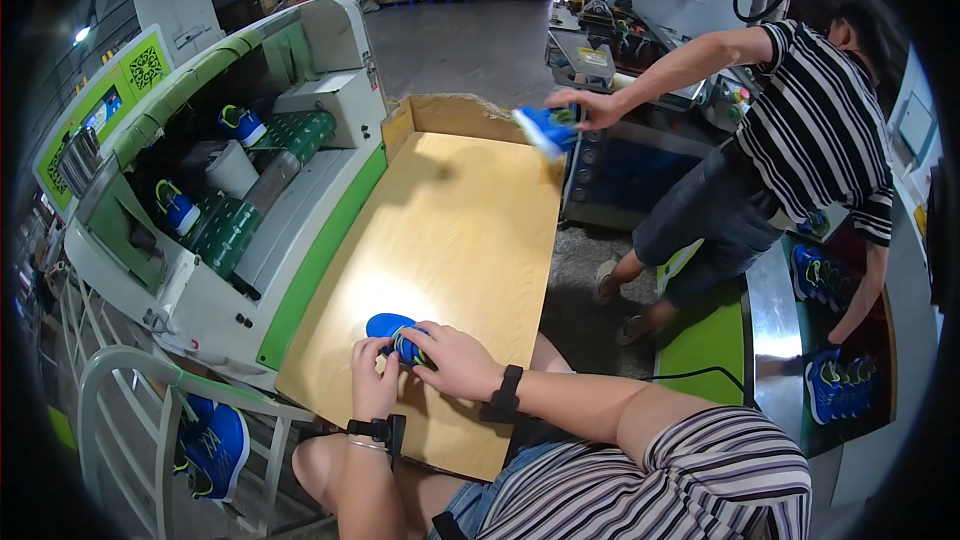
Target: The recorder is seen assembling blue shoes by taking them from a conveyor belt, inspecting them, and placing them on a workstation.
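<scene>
beneath left hand point(374, 385) and right hand point(455, 360), smooth wood-grain tabletop point(455, 225); leftward, a white machine point(318, 180); both hands grip a laced blue shoe point(388, 324).

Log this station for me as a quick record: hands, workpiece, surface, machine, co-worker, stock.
Left hand: fingers at the left side of a blue shoe; exact grip unclear
Right hand: fingers over the same shoe from the right; exact grip unclear
Workpiece: that shoe, toe pointing away from the person
Surface: wooden table
Machine: left of table, two blue shoes inside
Co-worker's hand: beyond the table's far right, holding another shoe
Stock: blue shoes at right
</scene>
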`<state>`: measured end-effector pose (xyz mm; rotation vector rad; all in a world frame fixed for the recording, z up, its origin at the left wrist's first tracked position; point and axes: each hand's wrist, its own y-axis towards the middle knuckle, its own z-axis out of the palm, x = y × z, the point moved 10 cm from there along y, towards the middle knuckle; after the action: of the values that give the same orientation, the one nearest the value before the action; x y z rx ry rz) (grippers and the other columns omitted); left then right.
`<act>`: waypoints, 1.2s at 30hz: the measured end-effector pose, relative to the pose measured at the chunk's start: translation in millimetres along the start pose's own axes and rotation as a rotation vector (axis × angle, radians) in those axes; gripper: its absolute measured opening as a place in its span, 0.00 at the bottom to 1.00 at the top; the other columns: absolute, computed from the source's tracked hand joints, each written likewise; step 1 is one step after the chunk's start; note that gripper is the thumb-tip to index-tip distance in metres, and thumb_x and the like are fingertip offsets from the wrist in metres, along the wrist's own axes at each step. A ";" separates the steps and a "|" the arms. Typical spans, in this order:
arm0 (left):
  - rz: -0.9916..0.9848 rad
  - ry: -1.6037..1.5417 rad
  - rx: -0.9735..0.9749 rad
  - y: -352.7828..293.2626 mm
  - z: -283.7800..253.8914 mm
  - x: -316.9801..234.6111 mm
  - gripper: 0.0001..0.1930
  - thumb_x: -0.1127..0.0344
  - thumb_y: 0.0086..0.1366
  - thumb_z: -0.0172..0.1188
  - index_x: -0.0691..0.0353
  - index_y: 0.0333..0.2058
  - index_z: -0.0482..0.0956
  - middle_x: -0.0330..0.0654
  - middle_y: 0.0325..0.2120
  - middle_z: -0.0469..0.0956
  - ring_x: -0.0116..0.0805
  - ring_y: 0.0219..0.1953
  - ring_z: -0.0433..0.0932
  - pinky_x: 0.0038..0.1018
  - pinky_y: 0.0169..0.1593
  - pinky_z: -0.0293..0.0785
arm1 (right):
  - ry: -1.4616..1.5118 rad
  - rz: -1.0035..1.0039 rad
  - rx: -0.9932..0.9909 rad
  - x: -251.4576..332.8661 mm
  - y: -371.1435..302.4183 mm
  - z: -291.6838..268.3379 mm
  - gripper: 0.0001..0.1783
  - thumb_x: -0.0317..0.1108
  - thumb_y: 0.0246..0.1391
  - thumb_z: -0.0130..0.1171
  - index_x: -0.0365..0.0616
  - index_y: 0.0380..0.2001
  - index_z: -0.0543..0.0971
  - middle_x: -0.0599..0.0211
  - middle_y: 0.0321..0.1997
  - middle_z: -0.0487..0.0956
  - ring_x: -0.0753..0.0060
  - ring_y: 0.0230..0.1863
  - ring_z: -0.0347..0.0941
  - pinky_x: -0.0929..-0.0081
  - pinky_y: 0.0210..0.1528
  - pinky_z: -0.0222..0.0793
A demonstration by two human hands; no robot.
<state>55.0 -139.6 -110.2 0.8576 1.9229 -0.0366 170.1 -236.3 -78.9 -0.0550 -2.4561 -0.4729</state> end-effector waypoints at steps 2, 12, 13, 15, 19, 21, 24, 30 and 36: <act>0.004 0.007 0.008 -0.4 0.3 2.8 0.11 0.76 0.60 0.61 0.66 0.43 0.78 0.49 0.42 0.74 0.46 0.47 0.74 0.35 0.55 0.71 | 0.017 0.032 0.066 -0.3 0.8 3.4 0.32 0.39 0.56 0.62 0.43 0.63 0.68 0.47 0.59 0.71 0.43 0.57 0.70 0.57 0.59 0.69; 0.013 0.006 0.006 -0.9 -1.9 0.2 0.11 0.76 0.61 0.61 0.66 0.44 0.78 0.48 0.43 0.74 0.45 0.47 0.74 0.35 0.55 0.71 | 0.000 -0.003 0.017 2.5 0.6 0.8 0.31 0.39 0.55 0.64 0.44 0.61 0.69 0.51 0.57 0.72 0.45 0.53 0.72 0.58 0.55 0.71; 0.006 -0.003 0.006 -0.7 -1.5 -0.3 0.11 0.76 0.61 0.61 0.66 0.44 0.78 0.48 0.43 0.73 0.45 0.47 0.74 0.35 0.55 0.71 | 0.003 -0.002 0.016 1.5 0.3 0.9 0.31 0.39 0.55 0.64 0.44 0.61 0.69 0.51 0.57 0.72 0.45 0.53 0.72 0.58 0.55 0.71; -0.007 -0.022 0.005 -0.6 -0.4 -2.4 0.11 0.76 0.61 0.61 0.66 0.44 0.78 0.48 0.43 0.73 0.44 0.46 0.74 0.34 0.54 0.71 | 0.009 0.000 0.014 -0.1 0.0 0.1 0.31 0.39 0.55 0.64 0.44 0.61 0.69 0.51 0.58 0.72 0.45 0.54 0.72 0.57 0.56 0.71; -0.020 -0.019 -0.004 -0.7 -2.7 0.1 0.12 0.76 0.62 0.61 0.66 0.44 0.79 0.47 0.43 0.73 0.43 0.45 0.74 0.33 0.54 0.71 | 0.115 0.013 0.031 -3.0 5.6 -2.9 0.30 0.37 0.55 0.63 0.43 0.60 0.70 0.50 0.56 0.74 0.46 0.54 0.73 0.59 0.56 0.71; -0.026 -0.042 -0.009 -1.1 -3.4 -2.1 0.12 0.74 0.62 0.61 0.66 0.45 0.79 0.47 0.43 0.74 0.41 0.44 0.75 0.33 0.53 0.72 | 0.232 0.053 0.066 -11.4 8.0 -10.9 0.29 0.36 0.54 0.62 0.43 0.59 0.71 0.50 0.55 0.75 0.46 0.53 0.73 0.59 0.56 0.71; -0.302 -0.218 0.047 -5.2 4.6 21.0 0.13 0.72 0.62 0.62 0.65 0.46 0.79 0.46 0.42 0.75 0.40 0.43 0.75 0.32 0.52 0.72 | 0.356 0.199 -0.029 -47.3 1.7 -41.6 0.28 0.35 0.53 0.64 0.42 0.58 0.73 0.50 0.57 0.76 0.47 0.57 0.73 0.63 0.60 0.69; -0.136 0.058 0.012 68.9 -11.9 40.4 0.16 0.69 0.61 0.63 0.65 0.48 0.78 0.49 0.44 0.76 0.44 0.47 0.75 0.35 0.55 0.71 | 0.038 0.225 -0.205 -94.7 -9.2 -102.5 0.32 0.34 0.51 0.66 0.46 0.60 0.71 0.51 0.62 0.72 0.45 0.60 0.71 0.61 0.61 0.68; -0.101 0.411 -0.176 223.8 -18.2 49.1 0.26 0.59 0.65 0.62 0.69 0.57 0.73 0.60 0.52 0.74 0.56 0.56 0.72 0.40 0.60 0.68 | 0.051 0.276 -0.231 -118.9 -15.1 -93.1 0.35 0.31 0.50 0.66 0.50 0.63 0.69 0.48 0.63 0.69 0.42 0.62 0.67 0.55 0.64 0.63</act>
<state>157.1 61.7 -66.9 0.6857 2.3106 0.2641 316.9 -274.0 -85.6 -0.4654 -2.2867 -0.6224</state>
